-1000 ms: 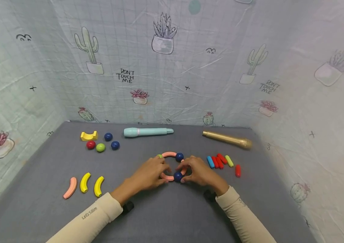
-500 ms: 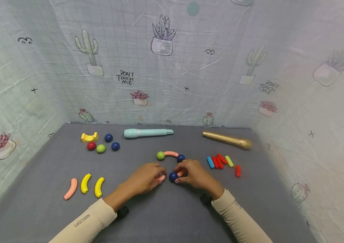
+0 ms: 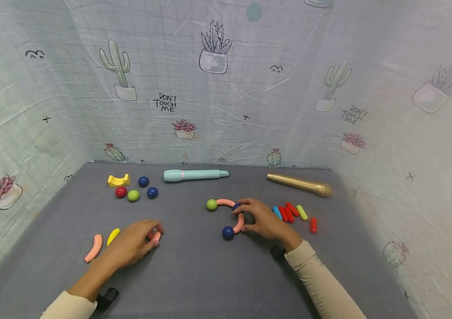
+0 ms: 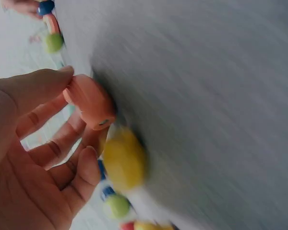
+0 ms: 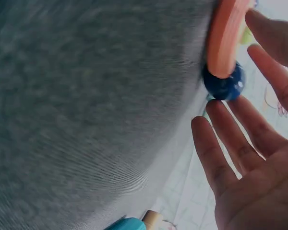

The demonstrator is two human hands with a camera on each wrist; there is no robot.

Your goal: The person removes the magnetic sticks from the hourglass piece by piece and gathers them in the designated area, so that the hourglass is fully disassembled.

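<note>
My left hand [image 3: 130,243] pinches a curved pink magnetic stick [image 4: 91,101] between thumb and fingers, low over the grey table. In the left wrist view, a blurred yellow curved stick [image 4: 124,160] lies just past it. My right hand [image 3: 262,219] hovers with loosely spread fingers at the right side of a half ring. That half ring joins a green ball [image 3: 212,204], a pink curved stick [image 3: 225,202], a partly covered blue ball [image 5: 224,84], a second pink curved stick [image 3: 239,223] and a nearer blue ball [image 3: 227,233].
A pink curved stick [image 3: 94,248] lies left of the left hand. Behind stand a yellow block [image 3: 118,180], red ball [image 3: 120,192], green ball [image 3: 133,195] and blue balls [image 3: 152,192]. Teal [image 3: 196,175] and gold [image 3: 299,184] microphones lie at the back; several short sticks [image 3: 289,214] at right.
The ring came apart; my left hand carried a pink curved stick away to the left. My right hand let go of the pink stick and near blue ball and opened beside them.
</note>
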